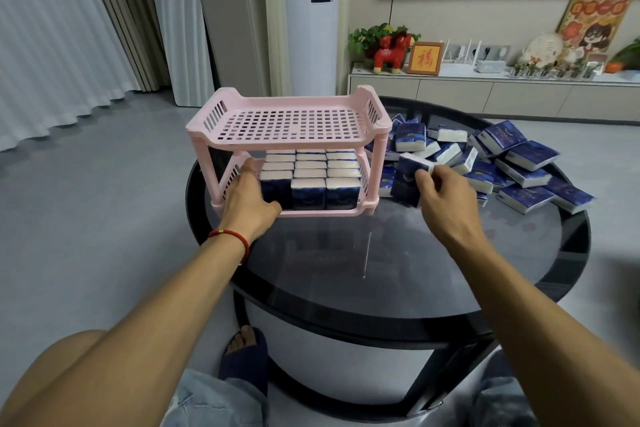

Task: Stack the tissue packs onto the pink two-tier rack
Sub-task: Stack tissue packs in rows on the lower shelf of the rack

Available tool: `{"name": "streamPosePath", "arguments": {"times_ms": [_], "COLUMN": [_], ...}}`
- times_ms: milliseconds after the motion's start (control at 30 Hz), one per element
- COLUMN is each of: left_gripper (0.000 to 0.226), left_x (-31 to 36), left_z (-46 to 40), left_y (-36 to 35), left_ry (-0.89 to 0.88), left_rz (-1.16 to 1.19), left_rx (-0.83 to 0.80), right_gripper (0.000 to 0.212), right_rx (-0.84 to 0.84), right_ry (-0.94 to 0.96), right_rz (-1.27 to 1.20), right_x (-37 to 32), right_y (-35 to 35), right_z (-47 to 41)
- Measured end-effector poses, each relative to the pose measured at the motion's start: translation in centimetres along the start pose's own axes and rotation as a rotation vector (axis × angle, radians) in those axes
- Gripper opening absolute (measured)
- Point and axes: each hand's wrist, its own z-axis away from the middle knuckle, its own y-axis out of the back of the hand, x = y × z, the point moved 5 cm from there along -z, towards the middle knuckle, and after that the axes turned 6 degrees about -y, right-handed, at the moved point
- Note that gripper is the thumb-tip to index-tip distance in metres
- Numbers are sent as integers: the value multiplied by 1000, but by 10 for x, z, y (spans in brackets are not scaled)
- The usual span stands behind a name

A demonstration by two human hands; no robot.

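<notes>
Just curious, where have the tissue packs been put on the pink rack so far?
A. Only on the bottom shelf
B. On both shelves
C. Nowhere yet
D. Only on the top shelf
A: the tissue packs stand in rows on the pink rack's bottom shelf, while its top shelf holds nothing.

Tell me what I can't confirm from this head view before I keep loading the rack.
- Back rows of blue tissue packs on the lower tier: partly hidden by the pink plastic two-tier rack's top shelf.
- Leftmost front pack: partly covered by the left hand.
- Pack held by the right hand: print blurred, fingers cover its edge.
- Loose pile of blue packs on the round black glass table: the overlap prevents counting.
</notes>
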Motion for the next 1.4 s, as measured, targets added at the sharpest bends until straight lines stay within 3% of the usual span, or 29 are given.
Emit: {"name": "streamPosePath", "arguments": {"times_ms": [167,267,367,433,533,600,800,1000,1100,1267,1400], "left_gripper": [86,85,75,61,55,55,43,39,39,40,38], "left_x": [4,12,32,47,57,59,48,23,22,18,14], "left_z": [14,32,65,84,98,99,85,65,55,38,34], "left_y": [5,13,22,22,13,10,34,53,46,28,17], "left_ry": [-41,-98,-333,-446,-360,-349,-379,-325,-354,-345,-350], "left_rz": [-34,-100,-204,-121,205,298,155,11,-30,-14,15], "left_rx": [-6,-13,105,103,-74,-133,-55,229,291,310,304], "right_gripper": [35,30,27,21,18,17,23,13,20,53,54], "right_rx": [-286,-381,-475,-569,-715,-770,-707,-175,-38,-139,-229], "right_ry": [-248,-251,-169,-104,44,111,187,177,155,-29,3], "right_rz": [-313,-397,-445,-451,-411,-420,-307,-77,-64,-195,-189], "right_x": [1,-6,-20,-32,-52,-63,-67,-54,-46,-34,-35], "right_y": [14,17,13,6,-10,-23,-45,-28,-27,-39,-48], "right_z": [19,32,45,56,76,86,82,55,48,40,40]}}
